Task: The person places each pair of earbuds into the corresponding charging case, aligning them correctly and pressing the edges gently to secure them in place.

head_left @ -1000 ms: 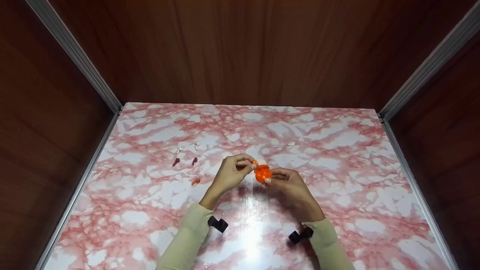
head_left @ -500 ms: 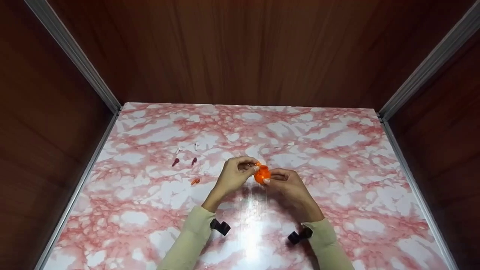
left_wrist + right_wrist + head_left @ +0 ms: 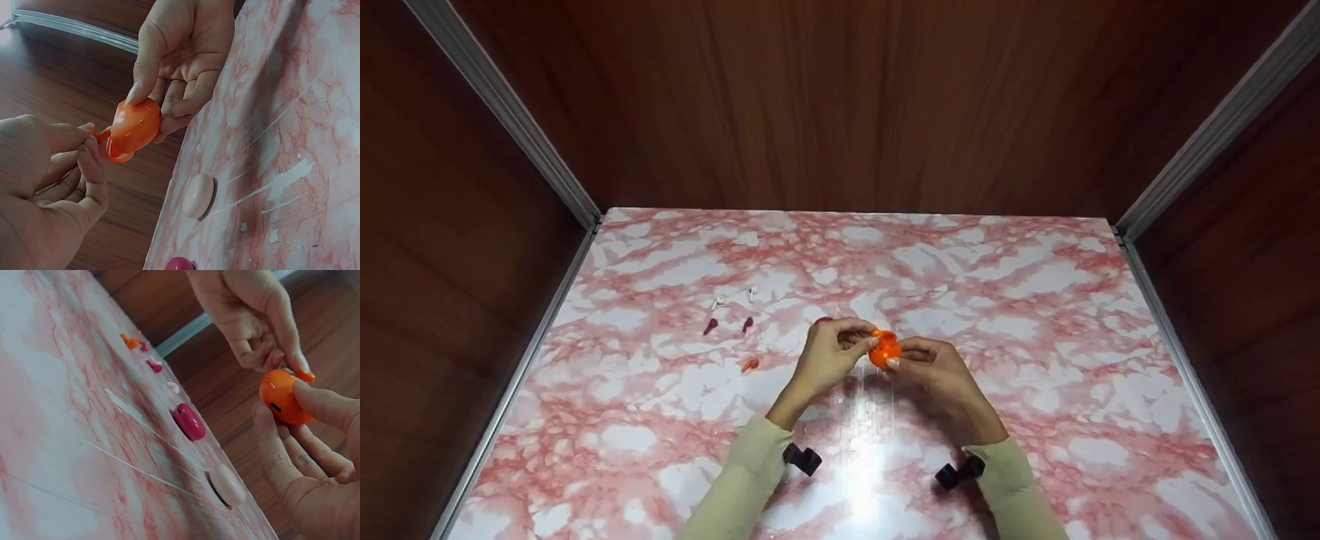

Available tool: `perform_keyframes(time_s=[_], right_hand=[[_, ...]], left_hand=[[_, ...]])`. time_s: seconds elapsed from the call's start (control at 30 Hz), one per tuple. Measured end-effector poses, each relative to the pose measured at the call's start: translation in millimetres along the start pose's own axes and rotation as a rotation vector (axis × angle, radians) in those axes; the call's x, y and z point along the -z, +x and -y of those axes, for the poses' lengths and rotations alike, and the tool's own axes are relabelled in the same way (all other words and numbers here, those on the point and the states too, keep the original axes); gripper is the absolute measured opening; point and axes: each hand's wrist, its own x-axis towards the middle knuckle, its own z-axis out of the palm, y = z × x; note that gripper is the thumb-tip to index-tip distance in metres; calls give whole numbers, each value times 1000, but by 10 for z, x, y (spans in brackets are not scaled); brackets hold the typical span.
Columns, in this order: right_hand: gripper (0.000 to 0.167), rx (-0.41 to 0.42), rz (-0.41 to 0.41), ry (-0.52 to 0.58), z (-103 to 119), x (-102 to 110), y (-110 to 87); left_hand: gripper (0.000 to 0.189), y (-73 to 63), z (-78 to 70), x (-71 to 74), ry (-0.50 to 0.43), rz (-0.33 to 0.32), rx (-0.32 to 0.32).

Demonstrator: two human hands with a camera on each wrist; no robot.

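My right hand [image 3: 941, 369] holds an orange earbud case [image 3: 284, 396] between thumb and fingers, above the table, its lid raised. A small dark port shows on the case's shell in the right wrist view. My left hand [image 3: 826, 358] pinches an orange earbud [image 3: 103, 135] by thumb and fingertips, right at the mouth of the case. The inside of the case is mostly hidden from the wrist cameras. On the table to the left lies another orange earbud [image 3: 750, 364].
Two dark red earbuds [image 3: 711, 326] and two white earbuds [image 3: 718, 302] lie farther back on the left of the marbled table [image 3: 1035, 300]. A white case [image 3: 198, 196] and a magenta case [image 3: 189, 422] stand closed on the table. Wood-grain panels [image 3: 840, 105] surround it.
My left hand has moved slightly right, bringing the earbud from beside the case to its opening. The right hand has tilted the case a little and otherwise stays put.
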Motion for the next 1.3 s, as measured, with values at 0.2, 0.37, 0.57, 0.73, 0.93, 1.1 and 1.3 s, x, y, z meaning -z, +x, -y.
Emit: perform_keyframes(time_s=[0.2, 0.37, 0.57, 0.73, 0.93, 1.1, 1.3], right_hand=[[37, -11, 15, 14, 0, -14, -10], [40, -10, 22, 15, 6, -16, -18], [38, -6, -6, 21, 9, -40, -8], [35, -8, -26, 48, 5, -41, -2], [33, -12, -34, 35, -16, -18, 3], [36, -17, -27, 30, -31, -13, 8], [38, -14, -21, 41, -34, -12, 4]], left_hand=[[16, -7, 13, -10, 43, -11, 3], [15, -4, 43, -20, 65, -12, -14], [16, -4, 66, -41, 87, -34, -18], [15, -12, 76, -59, 68, -51, -7], [16, -18, 69, -56, 43, -37, 17], [16, -18, 76, -63, 13, -11, 42], [16, -34, 81, -69, 53, 5, 24]])
